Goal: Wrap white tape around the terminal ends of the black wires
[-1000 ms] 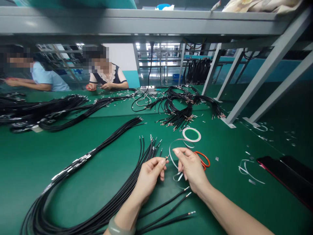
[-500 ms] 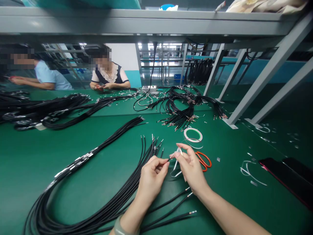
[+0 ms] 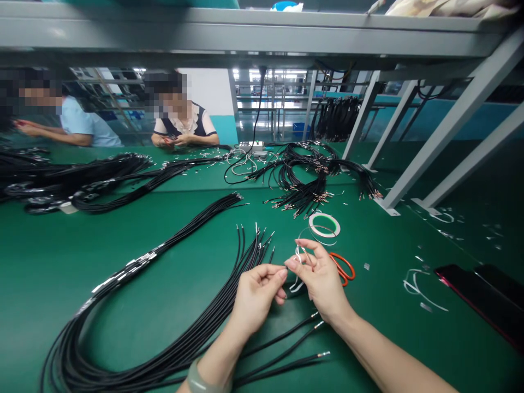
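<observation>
The green table (image 3: 388, 289) runs off in every direction, with a grey rack (image 3: 245, 33) standing over it. Two co-workers, one in navy and cream (image 3: 192, 125), the other in light blue (image 3: 79, 123), sit across the far side. On our side a black bundle (image 3: 65, 341) curls in a big U on the left, silver-tipped, and a looser tangle (image 3: 303, 191) lies beyond the hands. At far right rests a dark slab (image 3: 472, 286) with a red edge.

The left hand (image 3: 257, 297) (pale green bangle (image 3: 204, 379) at its wrist) pinches thumb and forefinger on a cable end (image 3: 286, 268). The right hand (image 3: 325, 278), fingers bent round a white strip (image 3: 298, 252), brings its thumb to that same spot; whether it touches the cable, I can't tell. Orange scissors (image 3: 347, 261) lie just beside its knuckles, partly hidden, and a tape roll (image 3: 325, 234) sits flat just beyond its fingers.
</observation>
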Demonstrator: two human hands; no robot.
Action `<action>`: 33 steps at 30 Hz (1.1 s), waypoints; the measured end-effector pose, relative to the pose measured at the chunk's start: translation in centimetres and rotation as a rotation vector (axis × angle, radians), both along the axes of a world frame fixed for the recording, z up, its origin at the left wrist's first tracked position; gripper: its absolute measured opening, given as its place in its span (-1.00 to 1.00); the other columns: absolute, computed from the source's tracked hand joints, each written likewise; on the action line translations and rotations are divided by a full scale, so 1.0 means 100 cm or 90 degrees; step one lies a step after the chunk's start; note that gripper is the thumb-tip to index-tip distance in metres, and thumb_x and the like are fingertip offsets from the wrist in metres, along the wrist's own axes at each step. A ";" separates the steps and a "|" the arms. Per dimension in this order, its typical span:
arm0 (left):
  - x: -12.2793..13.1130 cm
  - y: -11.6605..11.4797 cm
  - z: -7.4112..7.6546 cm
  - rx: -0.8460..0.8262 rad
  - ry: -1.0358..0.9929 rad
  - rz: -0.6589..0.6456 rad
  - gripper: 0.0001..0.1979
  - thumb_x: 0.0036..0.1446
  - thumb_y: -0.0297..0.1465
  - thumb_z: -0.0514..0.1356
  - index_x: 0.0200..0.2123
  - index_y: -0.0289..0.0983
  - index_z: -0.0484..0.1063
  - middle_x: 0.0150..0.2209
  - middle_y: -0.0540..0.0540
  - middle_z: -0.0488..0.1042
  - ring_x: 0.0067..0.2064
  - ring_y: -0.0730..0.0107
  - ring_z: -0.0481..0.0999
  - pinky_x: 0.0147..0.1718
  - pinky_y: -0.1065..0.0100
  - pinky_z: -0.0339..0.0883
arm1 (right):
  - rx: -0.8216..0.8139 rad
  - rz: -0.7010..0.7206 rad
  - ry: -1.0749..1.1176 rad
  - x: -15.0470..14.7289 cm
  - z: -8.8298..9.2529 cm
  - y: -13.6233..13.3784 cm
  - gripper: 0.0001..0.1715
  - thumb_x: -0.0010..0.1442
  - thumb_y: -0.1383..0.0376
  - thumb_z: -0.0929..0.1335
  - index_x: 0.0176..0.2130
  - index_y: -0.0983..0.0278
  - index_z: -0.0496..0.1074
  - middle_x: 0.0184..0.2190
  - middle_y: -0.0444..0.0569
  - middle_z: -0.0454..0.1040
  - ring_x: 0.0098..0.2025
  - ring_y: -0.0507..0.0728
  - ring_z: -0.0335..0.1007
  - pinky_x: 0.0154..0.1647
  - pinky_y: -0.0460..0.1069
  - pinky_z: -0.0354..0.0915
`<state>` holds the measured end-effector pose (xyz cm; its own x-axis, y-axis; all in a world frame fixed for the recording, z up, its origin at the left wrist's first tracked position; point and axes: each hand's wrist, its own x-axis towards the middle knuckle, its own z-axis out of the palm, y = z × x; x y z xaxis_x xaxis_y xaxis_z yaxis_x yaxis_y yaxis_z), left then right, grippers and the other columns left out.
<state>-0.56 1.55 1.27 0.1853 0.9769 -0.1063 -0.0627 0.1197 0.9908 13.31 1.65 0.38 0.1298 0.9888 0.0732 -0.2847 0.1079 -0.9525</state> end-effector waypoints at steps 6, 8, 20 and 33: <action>-0.004 0.002 0.004 -0.173 -0.186 -0.056 -0.77 -0.03 -0.30 0.34 -0.39 -0.39 0.54 -0.52 -0.03 0.48 -0.64 0.68 0.28 -0.67 0.59 0.17 | 0.003 0.051 0.033 0.002 0.004 0.002 -0.45 0.03 0.27 0.47 -0.02 0.22 0.24 -0.43 -0.10 0.52 -0.41 0.07 0.48 -0.48 -0.12 0.34; -0.005 0.003 0.004 -0.189 -0.206 -0.060 -0.77 -0.03 -0.32 0.35 -0.36 -0.39 0.56 -0.53 -0.03 0.47 -0.64 0.69 0.27 -0.67 0.60 0.16 | -0.015 0.066 0.037 0.003 0.006 0.002 -0.43 0.05 0.25 0.45 0.01 0.23 0.21 -0.39 -0.06 0.54 -0.52 0.01 0.43 -0.65 -0.18 0.22; -0.004 0.001 0.004 -0.133 -0.093 -0.066 -0.77 0.01 -0.26 0.28 -0.38 -0.35 0.53 -0.53 -0.01 0.44 -0.61 0.58 0.30 -0.62 0.51 0.19 | -0.027 0.017 0.021 0.006 0.010 0.003 -0.57 0.16 0.15 0.37 0.00 0.20 0.28 -0.31 -0.09 0.51 -0.73 -0.14 0.06 -0.75 -0.19 0.00; -0.001 -0.011 -0.013 0.220 0.450 -0.182 -0.82 0.12 -0.41 0.12 -0.28 -0.27 0.52 -0.32 -0.08 0.51 -0.33 0.35 0.47 -0.34 0.38 0.31 | -0.030 0.016 -0.140 0.012 -0.004 0.007 -0.56 0.24 0.13 0.27 0.07 0.24 0.35 -0.56 -0.15 0.40 -0.71 -0.09 -0.08 -0.78 -0.19 -0.13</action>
<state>-0.62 0.49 0.01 0.4334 0.9012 0.0056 0.5738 -0.2807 0.7694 14.47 2.40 0.02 0.0917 0.9945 0.0509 -0.0714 0.0576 -0.9958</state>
